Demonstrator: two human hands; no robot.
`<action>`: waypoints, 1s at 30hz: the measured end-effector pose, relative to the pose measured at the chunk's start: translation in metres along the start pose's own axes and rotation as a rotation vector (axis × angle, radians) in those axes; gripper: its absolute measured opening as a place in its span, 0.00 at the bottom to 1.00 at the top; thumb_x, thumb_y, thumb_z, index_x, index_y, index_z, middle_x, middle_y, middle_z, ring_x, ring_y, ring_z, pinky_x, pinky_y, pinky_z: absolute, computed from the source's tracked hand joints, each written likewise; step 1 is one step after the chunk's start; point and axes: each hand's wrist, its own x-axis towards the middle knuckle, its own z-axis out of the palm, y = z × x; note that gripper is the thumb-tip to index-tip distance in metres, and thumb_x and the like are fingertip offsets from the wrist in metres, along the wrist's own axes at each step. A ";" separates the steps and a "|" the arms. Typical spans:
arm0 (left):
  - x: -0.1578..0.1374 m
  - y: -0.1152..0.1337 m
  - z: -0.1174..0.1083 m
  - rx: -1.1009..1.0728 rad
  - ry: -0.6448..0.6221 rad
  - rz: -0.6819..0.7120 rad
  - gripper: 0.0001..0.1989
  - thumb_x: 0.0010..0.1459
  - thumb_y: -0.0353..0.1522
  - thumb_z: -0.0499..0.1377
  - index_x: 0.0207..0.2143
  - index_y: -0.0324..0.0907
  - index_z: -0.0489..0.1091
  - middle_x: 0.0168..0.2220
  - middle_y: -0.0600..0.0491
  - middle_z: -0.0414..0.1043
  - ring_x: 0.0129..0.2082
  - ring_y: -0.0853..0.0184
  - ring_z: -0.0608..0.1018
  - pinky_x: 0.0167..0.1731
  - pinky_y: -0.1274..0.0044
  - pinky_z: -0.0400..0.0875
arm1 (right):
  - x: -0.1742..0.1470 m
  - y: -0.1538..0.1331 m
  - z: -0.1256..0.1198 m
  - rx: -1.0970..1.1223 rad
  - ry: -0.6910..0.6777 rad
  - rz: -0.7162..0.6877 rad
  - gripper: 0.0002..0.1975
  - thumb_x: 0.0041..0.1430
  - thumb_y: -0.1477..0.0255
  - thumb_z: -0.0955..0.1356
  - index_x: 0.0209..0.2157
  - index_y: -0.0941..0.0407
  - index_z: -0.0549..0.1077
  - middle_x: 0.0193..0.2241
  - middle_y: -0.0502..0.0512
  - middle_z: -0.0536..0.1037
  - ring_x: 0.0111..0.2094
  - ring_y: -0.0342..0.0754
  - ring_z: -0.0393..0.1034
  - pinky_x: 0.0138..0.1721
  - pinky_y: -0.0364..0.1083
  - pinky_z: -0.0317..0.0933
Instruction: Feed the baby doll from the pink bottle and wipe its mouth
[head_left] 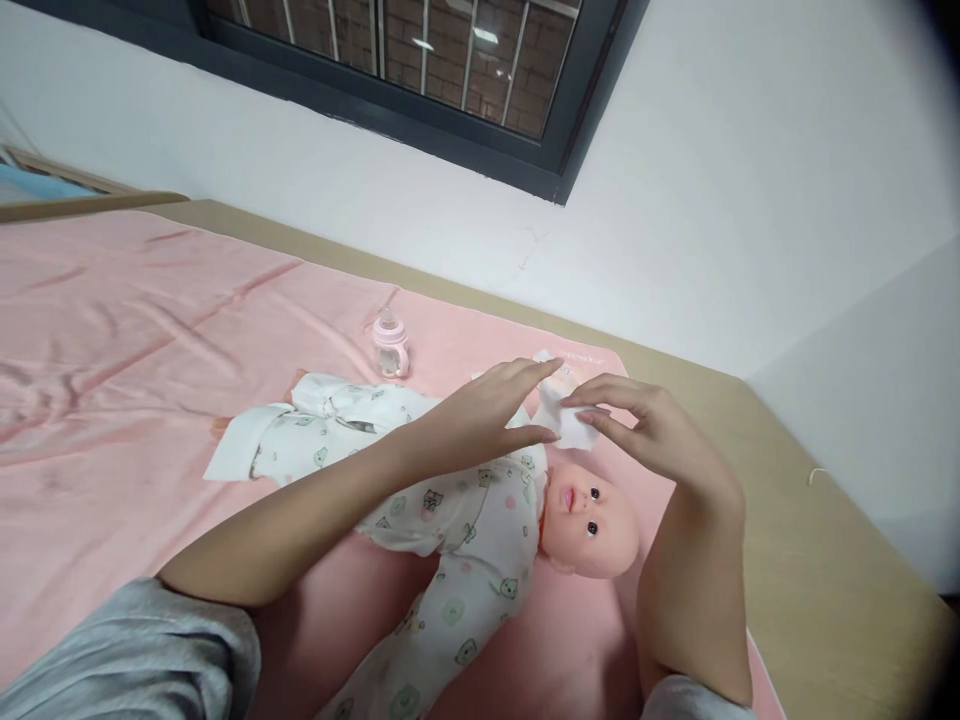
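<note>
Far left: wooden rail [90, 205], something blue [45, 185] behind it. Pink blanket [112, 300] spread over a pale wood table [810, 580]; creased at left, smoother toward the right, a strip of bare wood showing along the white wall [675, 200]. Above, a dark-framed window [450, 60] with upright bars, brickwork beyond the glass. Doll [472, 510] face up on the blanket, feet to the left, head to the right, in a white printed suit; one sleeve runs to the bottom edge. Pink-topped baby bottle [391, 348] upright on the blanket, beyond the legs. Left hand [495, 410] above the doll's chest, fingers extended, thumb apart, no grip seen; contact with the tissue cannot be told. White tissue [574, 432] between the hands, just beyond the doll's head, pinched by thumb and fingers of the right hand [660, 430]. At right, bare wood with a small pale hooked piece [817, 473], wall behind partly in shadow.
</note>
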 end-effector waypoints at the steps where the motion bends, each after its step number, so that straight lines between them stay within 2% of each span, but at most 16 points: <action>1: 0.000 0.001 0.000 -0.022 0.000 0.016 0.33 0.62 0.43 0.59 0.65 0.45 0.52 0.64 0.50 0.57 0.63 0.61 0.61 0.60 0.71 0.58 | -0.002 -0.008 0.001 -0.008 -0.013 -0.038 0.12 0.63 0.68 0.65 0.46 0.46 0.77 0.44 0.51 0.79 0.45 0.48 0.73 0.44 0.47 0.69; 4: 0.001 0.002 -0.002 -0.101 -0.063 0.015 0.23 0.57 0.46 0.62 0.51 0.44 0.69 0.52 0.52 0.71 0.53 0.61 0.70 0.50 0.72 0.64 | -0.010 -0.024 0.003 -0.009 -0.054 -0.136 0.14 0.64 0.71 0.64 0.48 0.46 0.75 0.43 0.51 0.79 0.44 0.47 0.74 0.43 0.47 0.70; 7: 0.003 0.002 -0.006 -0.218 -0.185 -0.009 0.15 0.55 0.45 0.64 0.38 0.43 0.75 0.41 0.55 0.74 0.43 0.64 0.74 0.40 0.75 0.67 | -0.015 -0.033 0.003 0.015 -0.054 -0.199 0.15 0.64 0.73 0.64 0.50 0.47 0.73 0.42 0.53 0.78 0.43 0.47 0.74 0.41 0.47 0.71; 9: 0.004 0.002 -0.007 -0.299 -0.224 0.005 0.12 0.55 0.42 0.65 0.36 0.43 0.75 0.40 0.55 0.74 0.41 0.66 0.75 0.38 0.77 0.67 | -0.016 -0.035 0.003 0.025 -0.026 -0.222 0.15 0.63 0.74 0.65 0.50 0.48 0.73 0.42 0.54 0.78 0.44 0.47 0.73 0.41 0.47 0.71; 12: 0.004 0.002 -0.007 -0.361 -0.211 0.097 0.08 0.55 0.37 0.66 0.32 0.42 0.75 0.40 0.55 0.73 0.40 0.68 0.75 0.40 0.77 0.67 | -0.017 -0.037 0.002 0.028 0.034 -0.223 0.15 0.62 0.74 0.66 0.50 0.47 0.73 0.44 0.54 0.76 0.45 0.48 0.72 0.44 0.48 0.71; 16: 0.003 0.004 -0.009 -0.454 -0.156 0.245 0.07 0.56 0.32 0.65 0.30 0.40 0.70 0.49 0.50 0.69 0.50 0.65 0.72 0.48 0.75 0.67 | -0.017 -0.027 -0.001 0.099 0.131 -0.149 0.15 0.61 0.71 0.67 0.50 0.47 0.73 0.47 0.55 0.75 0.45 0.48 0.72 0.47 0.50 0.70; 19: 0.002 0.007 -0.012 -0.510 -0.178 0.297 0.08 0.59 0.29 0.61 0.28 0.40 0.65 0.60 0.48 0.63 0.59 0.63 0.66 0.57 0.71 0.62 | -0.013 -0.003 -0.005 0.231 0.201 -0.039 0.13 0.62 0.68 0.67 0.49 0.48 0.74 0.48 0.55 0.75 0.46 0.48 0.72 0.50 0.51 0.68; 21: 0.002 0.007 -0.013 -0.537 -0.212 0.293 0.07 0.59 0.28 0.59 0.28 0.40 0.65 0.59 0.49 0.64 0.59 0.63 0.67 0.57 0.70 0.61 | -0.009 0.024 -0.007 0.337 0.121 0.044 0.15 0.61 0.66 0.68 0.50 0.48 0.73 0.49 0.55 0.75 0.48 0.49 0.72 0.52 0.53 0.67; 23: 0.003 0.007 -0.012 -0.552 -0.280 0.210 0.05 0.60 0.31 0.59 0.31 0.40 0.67 0.51 0.49 0.72 0.51 0.64 0.73 0.50 0.73 0.66 | -0.005 0.055 -0.005 0.447 -0.086 0.114 0.19 0.59 0.64 0.69 0.52 0.49 0.71 0.51 0.57 0.74 0.51 0.50 0.71 0.55 0.55 0.64; 25: 0.005 0.005 -0.010 -0.533 -0.335 0.103 0.08 0.61 0.36 0.59 0.33 0.40 0.69 0.38 0.53 0.74 0.39 0.68 0.76 0.37 0.77 0.68 | -0.002 0.087 0.002 0.540 -0.243 0.207 0.23 0.58 0.63 0.70 0.54 0.50 0.69 0.52 0.58 0.74 0.52 0.52 0.70 0.57 0.56 0.62; 27: 0.007 0.004 -0.006 -0.482 -0.354 0.047 0.09 0.60 0.37 0.59 0.34 0.40 0.70 0.32 0.56 0.72 0.32 0.70 0.74 0.30 0.80 0.64 | -0.002 0.116 0.014 0.610 -0.298 0.318 0.25 0.57 0.63 0.70 0.56 0.51 0.68 0.51 0.58 0.75 0.53 0.52 0.70 0.59 0.57 0.59; 30: 0.008 0.004 0.002 -0.383 -0.372 0.035 0.05 0.58 0.34 0.60 0.34 0.40 0.71 0.31 0.58 0.72 0.32 0.71 0.72 0.29 0.81 0.62 | -0.004 0.147 0.036 0.712 -0.324 0.399 0.26 0.56 0.62 0.70 0.55 0.52 0.68 0.51 0.59 0.75 0.55 0.53 0.68 0.61 0.58 0.56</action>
